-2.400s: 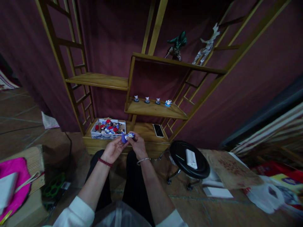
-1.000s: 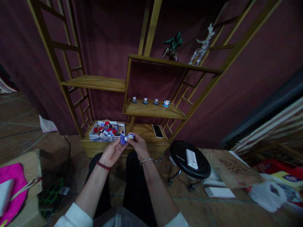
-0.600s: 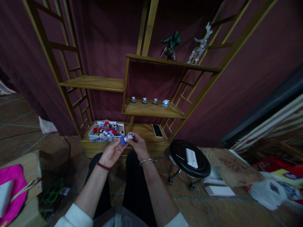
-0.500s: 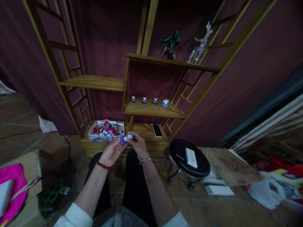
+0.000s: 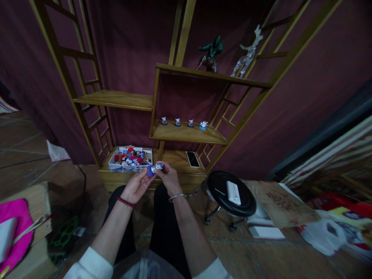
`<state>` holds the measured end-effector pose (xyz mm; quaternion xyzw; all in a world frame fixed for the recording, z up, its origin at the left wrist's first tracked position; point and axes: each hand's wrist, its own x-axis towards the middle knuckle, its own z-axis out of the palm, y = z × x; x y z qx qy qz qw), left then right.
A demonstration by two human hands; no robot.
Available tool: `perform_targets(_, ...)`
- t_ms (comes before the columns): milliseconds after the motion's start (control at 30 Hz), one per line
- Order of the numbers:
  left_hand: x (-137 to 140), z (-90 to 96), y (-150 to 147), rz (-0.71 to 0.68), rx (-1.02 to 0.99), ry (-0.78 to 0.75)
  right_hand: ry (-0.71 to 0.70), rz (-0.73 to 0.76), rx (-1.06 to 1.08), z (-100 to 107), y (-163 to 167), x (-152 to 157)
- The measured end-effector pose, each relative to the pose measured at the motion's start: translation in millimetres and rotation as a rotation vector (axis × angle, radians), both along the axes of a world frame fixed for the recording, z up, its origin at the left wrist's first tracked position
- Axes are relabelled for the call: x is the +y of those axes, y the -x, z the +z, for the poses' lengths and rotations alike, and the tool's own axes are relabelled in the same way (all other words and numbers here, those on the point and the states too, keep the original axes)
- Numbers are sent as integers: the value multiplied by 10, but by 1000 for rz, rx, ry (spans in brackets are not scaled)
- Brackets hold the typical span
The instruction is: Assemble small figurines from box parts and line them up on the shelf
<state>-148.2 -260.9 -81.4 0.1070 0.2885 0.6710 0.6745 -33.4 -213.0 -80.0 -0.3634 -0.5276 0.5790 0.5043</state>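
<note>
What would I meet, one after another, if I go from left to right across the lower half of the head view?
Pink cloth, open box, purple figure, right hand, phone, black stool, plastic bag.

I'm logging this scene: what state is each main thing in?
Purple figurine, tilted, held by left grip and right grip
Box, open, holding figurines
Phone, lying flat, screen dark
Four small figurines, in a row
Green statue, standing
Clear statue, standing
Stool, upright, white item on top
</note>
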Motion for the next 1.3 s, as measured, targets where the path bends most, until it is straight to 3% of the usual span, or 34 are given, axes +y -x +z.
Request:
perform_targets(867, 1, -29, 8, -6, 31, -7, -92, 12, -86, 26, -16, -25)
perform_targets(1300, -29, 74, -50, -12, 24, 27, -346, 92, -288, 94, -154, 20)
